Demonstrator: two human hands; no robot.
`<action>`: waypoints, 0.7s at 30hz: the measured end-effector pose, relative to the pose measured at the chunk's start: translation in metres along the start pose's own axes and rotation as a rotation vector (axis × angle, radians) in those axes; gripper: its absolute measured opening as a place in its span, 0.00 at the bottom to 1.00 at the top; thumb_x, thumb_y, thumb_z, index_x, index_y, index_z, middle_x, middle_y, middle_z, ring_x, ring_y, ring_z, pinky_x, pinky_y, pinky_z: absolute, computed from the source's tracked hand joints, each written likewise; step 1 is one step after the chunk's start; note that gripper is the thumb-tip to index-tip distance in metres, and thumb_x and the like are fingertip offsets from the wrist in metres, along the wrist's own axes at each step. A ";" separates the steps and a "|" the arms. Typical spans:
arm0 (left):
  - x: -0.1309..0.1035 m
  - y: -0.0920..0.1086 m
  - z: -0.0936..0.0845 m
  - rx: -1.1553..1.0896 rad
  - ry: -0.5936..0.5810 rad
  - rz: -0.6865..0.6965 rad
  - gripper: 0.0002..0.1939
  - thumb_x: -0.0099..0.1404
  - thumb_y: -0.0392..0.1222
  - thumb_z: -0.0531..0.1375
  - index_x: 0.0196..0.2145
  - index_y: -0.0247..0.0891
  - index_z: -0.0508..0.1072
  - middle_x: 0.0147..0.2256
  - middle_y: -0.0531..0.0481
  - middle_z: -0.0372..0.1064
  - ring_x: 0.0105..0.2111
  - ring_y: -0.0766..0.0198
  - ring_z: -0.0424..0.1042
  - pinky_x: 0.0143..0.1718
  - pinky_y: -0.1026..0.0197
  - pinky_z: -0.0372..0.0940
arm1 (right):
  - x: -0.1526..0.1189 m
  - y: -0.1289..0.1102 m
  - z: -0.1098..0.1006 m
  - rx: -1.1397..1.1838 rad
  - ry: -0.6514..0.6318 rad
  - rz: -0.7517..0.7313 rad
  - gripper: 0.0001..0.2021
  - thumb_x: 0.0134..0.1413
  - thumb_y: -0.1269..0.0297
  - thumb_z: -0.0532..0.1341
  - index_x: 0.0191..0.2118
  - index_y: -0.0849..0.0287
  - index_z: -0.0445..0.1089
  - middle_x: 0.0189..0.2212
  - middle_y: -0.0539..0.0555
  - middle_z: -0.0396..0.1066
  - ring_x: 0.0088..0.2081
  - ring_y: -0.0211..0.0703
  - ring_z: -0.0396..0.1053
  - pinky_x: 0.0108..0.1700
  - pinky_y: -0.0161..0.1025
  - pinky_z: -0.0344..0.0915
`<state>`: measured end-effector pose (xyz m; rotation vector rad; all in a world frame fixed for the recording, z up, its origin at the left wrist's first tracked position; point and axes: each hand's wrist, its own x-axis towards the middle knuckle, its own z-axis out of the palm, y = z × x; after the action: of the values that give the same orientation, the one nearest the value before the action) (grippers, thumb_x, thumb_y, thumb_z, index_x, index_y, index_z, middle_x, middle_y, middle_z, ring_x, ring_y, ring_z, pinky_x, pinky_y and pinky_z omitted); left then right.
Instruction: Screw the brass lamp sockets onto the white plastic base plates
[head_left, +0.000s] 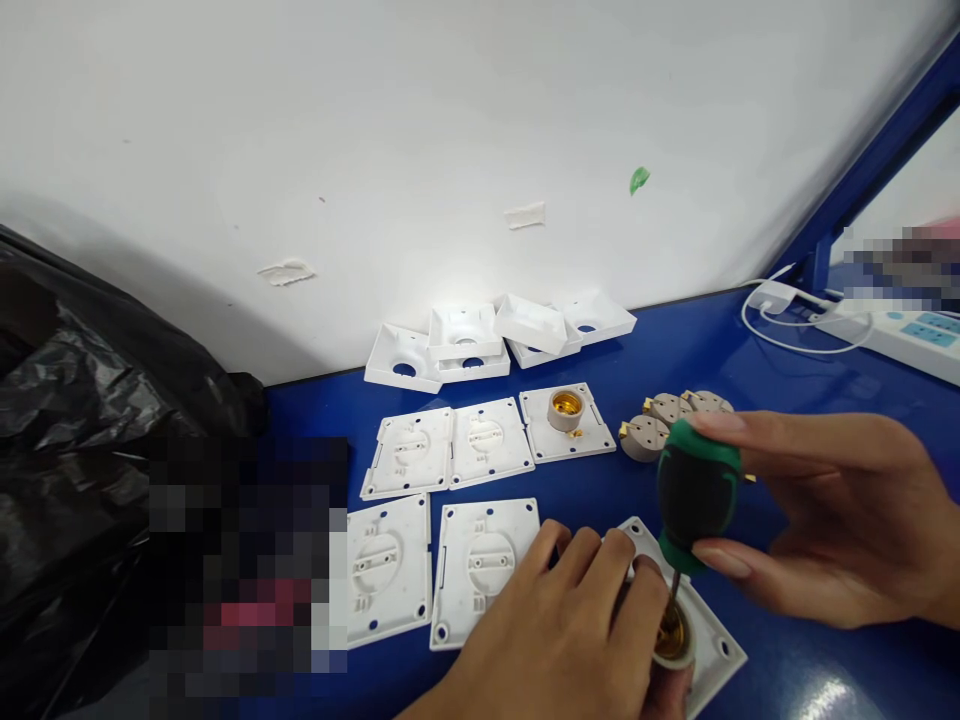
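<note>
A green and black screwdriver [697,490] is gripped between the fingers and thumb of my right hand [847,510]. Its shaft points down into a lamp socket with a brass-coloured inside [673,635], which sits on a white square plate [720,650] at the lower right. My left hand [570,630] is closed around the socket's near side, its fingers bent over the plate. Part of the socket and the screwdriver's tip are hidden. Left of my left hand, another white plate [450,550] lies partly covered by it.
More white plates [409,480] lie to the left; one bears a socket [566,405]. White box-shaped covers [465,330] lean at the wall. Several round beige sockets [645,435] are behind the screwdriver. A power strip [915,335] is at right, a black bag [97,400] at left.
</note>
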<state>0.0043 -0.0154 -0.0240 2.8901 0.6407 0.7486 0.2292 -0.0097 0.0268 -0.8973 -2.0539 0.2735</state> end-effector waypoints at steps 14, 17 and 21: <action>-0.001 -0.001 0.000 0.009 0.021 0.001 0.10 0.73 0.43 0.56 0.45 0.34 0.69 0.40 0.43 0.75 0.35 0.52 0.76 0.39 0.51 0.69 | -0.002 0.004 0.000 0.057 -0.029 0.029 0.37 0.59 0.63 0.70 0.70 0.41 0.58 0.40 0.48 0.78 0.32 0.41 0.78 0.31 0.34 0.78; 0.000 -0.001 0.000 0.006 0.026 0.003 0.10 0.74 0.43 0.55 0.45 0.34 0.69 0.40 0.43 0.75 0.35 0.52 0.75 0.38 0.51 0.69 | -0.003 0.005 0.000 0.044 -0.034 0.025 0.36 0.60 0.64 0.69 0.71 0.42 0.57 0.39 0.49 0.77 0.33 0.41 0.78 0.32 0.34 0.78; 0.000 0.000 0.001 0.005 0.040 0.000 0.10 0.74 0.43 0.54 0.45 0.33 0.70 0.40 0.43 0.76 0.37 0.51 0.76 0.39 0.51 0.70 | -0.004 0.004 -0.001 0.020 -0.050 0.009 0.36 0.62 0.65 0.68 0.71 0.44 0.56 0.38 0.49 0.76 0.34 0.40 0.78 0.34 0.33 0.77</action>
<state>0.0054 -0.0153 -0.0250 2.8867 0.6476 0.8085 0.2334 -0.0092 0.0230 -0.8963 -2.0897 0.3242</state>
